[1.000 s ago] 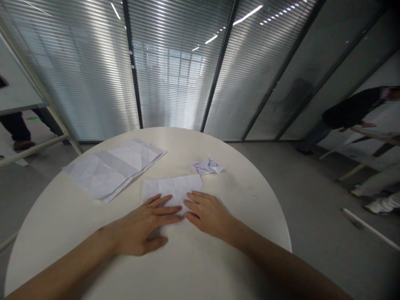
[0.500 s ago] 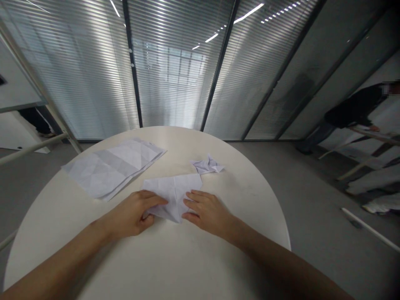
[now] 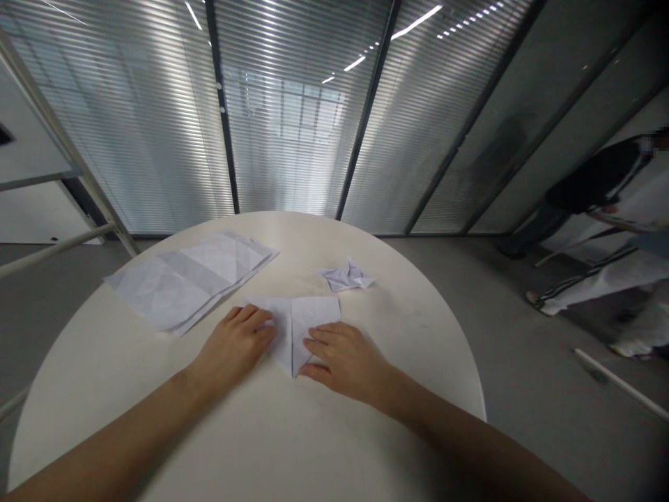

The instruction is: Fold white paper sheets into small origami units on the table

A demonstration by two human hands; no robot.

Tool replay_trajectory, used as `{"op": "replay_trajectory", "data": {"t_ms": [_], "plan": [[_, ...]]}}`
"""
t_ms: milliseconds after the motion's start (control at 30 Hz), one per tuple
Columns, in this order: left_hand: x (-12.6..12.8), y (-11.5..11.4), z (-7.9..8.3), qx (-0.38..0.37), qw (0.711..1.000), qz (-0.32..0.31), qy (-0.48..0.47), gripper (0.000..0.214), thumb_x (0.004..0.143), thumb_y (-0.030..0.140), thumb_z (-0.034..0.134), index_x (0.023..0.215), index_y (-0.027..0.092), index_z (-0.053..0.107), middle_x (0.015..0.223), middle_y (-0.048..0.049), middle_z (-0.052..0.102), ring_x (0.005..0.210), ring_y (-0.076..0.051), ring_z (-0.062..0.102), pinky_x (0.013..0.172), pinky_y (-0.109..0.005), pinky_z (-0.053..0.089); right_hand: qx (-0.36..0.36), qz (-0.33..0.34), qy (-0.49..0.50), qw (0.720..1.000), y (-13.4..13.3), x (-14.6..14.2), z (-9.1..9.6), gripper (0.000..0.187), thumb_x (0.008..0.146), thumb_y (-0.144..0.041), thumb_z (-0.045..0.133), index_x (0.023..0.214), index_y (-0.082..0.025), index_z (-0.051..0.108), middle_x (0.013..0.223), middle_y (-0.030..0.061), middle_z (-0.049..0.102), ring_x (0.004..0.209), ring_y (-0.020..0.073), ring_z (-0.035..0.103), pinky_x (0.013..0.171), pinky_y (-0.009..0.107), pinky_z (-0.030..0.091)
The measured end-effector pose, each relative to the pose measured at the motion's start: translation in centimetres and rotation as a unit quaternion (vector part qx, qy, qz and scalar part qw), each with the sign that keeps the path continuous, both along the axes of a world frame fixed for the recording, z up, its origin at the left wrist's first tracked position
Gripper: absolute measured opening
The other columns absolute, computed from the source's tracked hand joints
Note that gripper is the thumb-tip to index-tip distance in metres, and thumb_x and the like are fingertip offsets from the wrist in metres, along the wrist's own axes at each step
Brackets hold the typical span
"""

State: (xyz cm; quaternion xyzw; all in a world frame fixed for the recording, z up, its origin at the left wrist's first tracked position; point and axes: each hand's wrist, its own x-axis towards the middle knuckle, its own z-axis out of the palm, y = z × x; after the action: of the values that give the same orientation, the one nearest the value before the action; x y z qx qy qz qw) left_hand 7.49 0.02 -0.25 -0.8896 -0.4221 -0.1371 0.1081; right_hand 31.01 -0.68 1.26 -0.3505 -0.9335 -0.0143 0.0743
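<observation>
A white sheet of paper (image 3: pixel 300 317) lies folded on the round white table (image 3: pixel 293 432), its near edge coming to a point. My left hand (image 3: pixel 235 345) lies flat on the sheet's left flap, fingers stretched out. My right hand (image 3: pixel 342 355) rests flat on the right flap, fingers together and extended. Both hands press the paper down against the table and hold nothing lifted.
A stack of creased white sheets (image 3: pixel 191 279) lies at the table's far left. A small folded paper figure (image 3: pixel 348 275) sits beyond the sheet. Glass walls with blinds stand behind. Other people (image 3: pixel 601 188) move about at the right; a white frame (image 3: pixel 57 237) stands left.
My left hand took the sheet's left corner and folded it in towards the middle, then lay flat on it. The sheet now has a pointed near end. People at the right have walked on.
</observation>
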Motion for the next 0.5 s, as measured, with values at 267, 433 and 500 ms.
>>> {"op": "replay_trajectory", "data": {"t_ms": [267, 433, 500], "plan": [[1.4, -1.5, 0.6, -0.074, 0.996, 0.017, 0.043, 0.042, 0.089, 0.052, 0.04, 0.089, 0.015, 0.061, 0.086, -0.0087, 0.062, 0.082, -0.025, 0.057, 0.071, -0.04, 0.048, -0.005, -0.027, 0.021, 0.999, 0.6, -0.3, -0.4, 0.029, 0.085, -0.044, 0.057, 0.093, -0.018, 0.067, 0.091, 0.0062, 0.07, 0.09, 0.0214, 0.062, 0.084, 0.034, 0.044], [1.4, -1.6, 1.1, -0.089, 0.996, 0.005, 0.031, 0.056, 0.084, 0.065, 0.038, 0.095, 0.015, 0.062, 0.09, -0.0102, 0.062, 0.083, -0.025, 0.058, 0.07, -0.039, 0.049, -0.033, -0.027, 0.082, 0.996, 1.6, -0.1, -0.8, 0.035, 0.077, -0.048, 0.066, 0.1, -0.021, 0.065, 0.098, 0.0047, 0.064, 0.096, 0.021, 0.055, 0.085, 0.033, 0.043], [0.9, -1.1, 1.0, -0.091, 0.996, -0.017, 0.02, 0.05, 0.086, 0.061, 0.039, 0.097, 0.018, 0.063, 0.093, -0.0088, 0.063, 0.086, -0.024, 0.059, 0.072, -0.037, 0.049, -0.054, -0.04, 0.103, 0.992, 2.0, -0.1, -0.9, 0.04, 0.073, -0.049, 0.07, 0.1, -0.02, 0.063, 0.099, 0.0046, 0.062, 0.097, 0.0209, 0.054, 0.086, 0.033, 0.042]]}}
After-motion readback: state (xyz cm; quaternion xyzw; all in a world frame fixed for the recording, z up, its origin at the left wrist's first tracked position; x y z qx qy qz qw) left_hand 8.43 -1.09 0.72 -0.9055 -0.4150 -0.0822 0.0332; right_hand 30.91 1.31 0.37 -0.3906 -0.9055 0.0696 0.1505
